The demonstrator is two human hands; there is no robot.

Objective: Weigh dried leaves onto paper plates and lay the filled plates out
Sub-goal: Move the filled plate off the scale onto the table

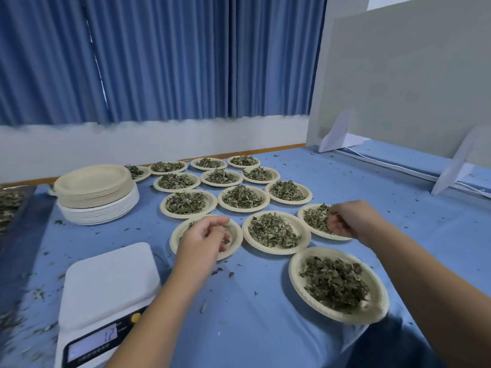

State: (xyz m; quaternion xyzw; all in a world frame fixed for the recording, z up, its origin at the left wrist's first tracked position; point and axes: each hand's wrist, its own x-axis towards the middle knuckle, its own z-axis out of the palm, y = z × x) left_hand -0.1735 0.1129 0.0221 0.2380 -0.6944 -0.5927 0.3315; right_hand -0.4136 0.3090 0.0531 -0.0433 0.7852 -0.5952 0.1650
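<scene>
Altogether fourteen plates (pixel 276 250) of leaves (pixel 273 230) lie beside one scale (pixel 106 282)

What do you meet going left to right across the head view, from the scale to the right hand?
scale → left hand → middle leaf-filled plate → right hand

— What's on the plate (pixel 236 241) just beyond the scale (pixel 106 282)?
— Can't say. The left hand (pixel 204 237) covers most of it, fingers curled, and whatever they hold is hidden.
— And the scale's readout?
— The forearm lies across one end, the near edge is cut off, and the small print is unreadable.
— Left of the scale?
— A blurred leaf heap (pixel 9 205), cropped by the frame.
</scene>
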